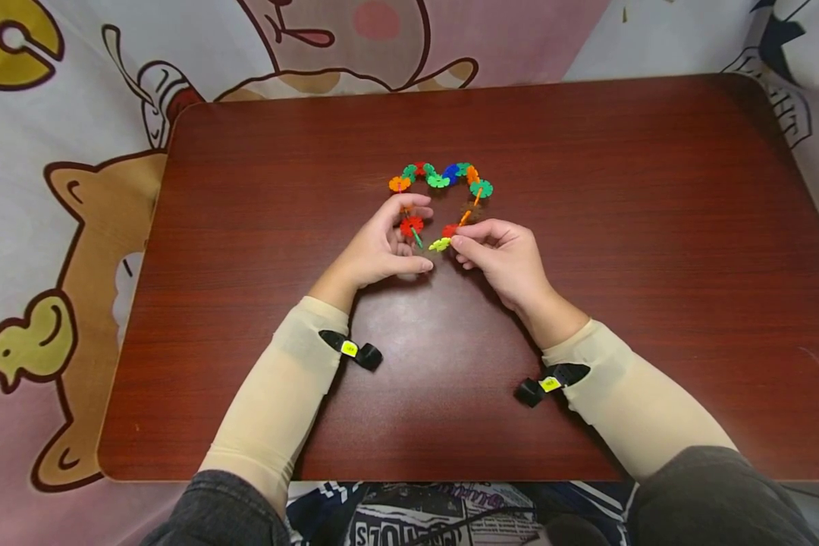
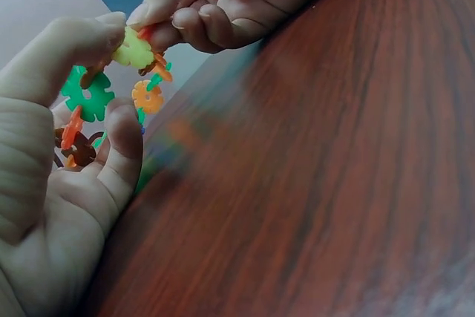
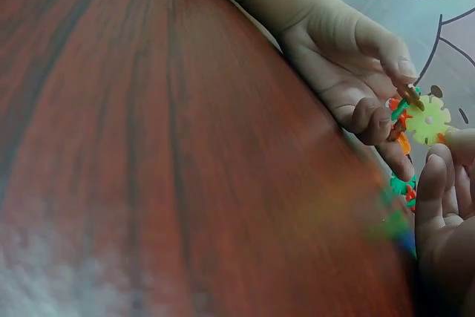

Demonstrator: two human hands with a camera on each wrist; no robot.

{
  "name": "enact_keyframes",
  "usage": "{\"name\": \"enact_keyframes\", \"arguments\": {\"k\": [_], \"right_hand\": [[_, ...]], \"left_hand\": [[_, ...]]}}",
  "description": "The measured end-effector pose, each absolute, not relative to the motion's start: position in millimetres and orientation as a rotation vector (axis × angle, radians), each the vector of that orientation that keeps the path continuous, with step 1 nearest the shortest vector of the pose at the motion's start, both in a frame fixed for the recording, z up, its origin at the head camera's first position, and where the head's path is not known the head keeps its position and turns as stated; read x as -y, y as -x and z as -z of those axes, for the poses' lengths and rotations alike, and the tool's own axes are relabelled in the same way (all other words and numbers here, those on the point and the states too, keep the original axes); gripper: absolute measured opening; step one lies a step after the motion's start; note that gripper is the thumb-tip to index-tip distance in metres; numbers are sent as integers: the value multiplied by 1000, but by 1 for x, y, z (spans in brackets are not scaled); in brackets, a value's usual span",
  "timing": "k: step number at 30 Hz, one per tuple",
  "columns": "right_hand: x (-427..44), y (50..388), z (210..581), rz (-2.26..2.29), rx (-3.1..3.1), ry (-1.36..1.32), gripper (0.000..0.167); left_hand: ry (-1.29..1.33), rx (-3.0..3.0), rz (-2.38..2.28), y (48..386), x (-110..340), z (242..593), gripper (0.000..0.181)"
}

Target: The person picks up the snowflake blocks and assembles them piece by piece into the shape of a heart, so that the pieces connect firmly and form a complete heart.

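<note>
A chain of colourful plastic snowflake discs [image 1: 439, 181] curves in an open loop above the brown table. My left hand [image 1: 375, 246] holds one end, its fingers curled about a red disc [image 1: 412, 226] and a green disc [image 2: 87, 94]. Its thumb touches a brown disc [image 3: 413, 97] in the right wrist view. At the other end, my right hand [image 1: 508, 258] pinches the chain between thumb and index finger, by a red disc [image 1: 450, 230] and a yellow-green disc [image 1: 440, 244]. The yellow-green disc lies between the two hands, close to the brown one. Fingers hide part of the left end.
The brown wooden table [image 1: 259, 250] extends around both hands. A cartoon-patterned cloth [image 1: 102, 250] lies beyond its left and far edges. Black wrist straps with small cameras [image 1: 368, 356] sit on both sleeves.
</note>
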State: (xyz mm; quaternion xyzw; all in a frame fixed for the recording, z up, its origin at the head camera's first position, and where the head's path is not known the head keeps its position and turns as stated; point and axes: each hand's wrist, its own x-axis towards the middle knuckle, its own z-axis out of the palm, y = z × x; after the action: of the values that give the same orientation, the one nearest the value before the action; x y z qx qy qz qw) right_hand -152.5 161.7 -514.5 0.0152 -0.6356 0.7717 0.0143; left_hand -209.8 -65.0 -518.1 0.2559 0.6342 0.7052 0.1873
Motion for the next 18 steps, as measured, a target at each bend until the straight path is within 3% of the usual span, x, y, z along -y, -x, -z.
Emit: {"name": "enact_keyframes", "arguments": {"k": [8, 13, 18], "right_hand": [[-164, 156, 514, -2508, 1931, -5, 16], [-166, 157, 513, -2606, 1863, 56, 35], [-168, 157, 512, -2670, 1804, 67, 40]], "left_hand": [[-731, -1781, -1981, 211, 65, 519, 94], [-712, -1766, -2013, 212, 64, 520, 101], [-685, -1781, -2015, 212, 62, 521, 100]]}}
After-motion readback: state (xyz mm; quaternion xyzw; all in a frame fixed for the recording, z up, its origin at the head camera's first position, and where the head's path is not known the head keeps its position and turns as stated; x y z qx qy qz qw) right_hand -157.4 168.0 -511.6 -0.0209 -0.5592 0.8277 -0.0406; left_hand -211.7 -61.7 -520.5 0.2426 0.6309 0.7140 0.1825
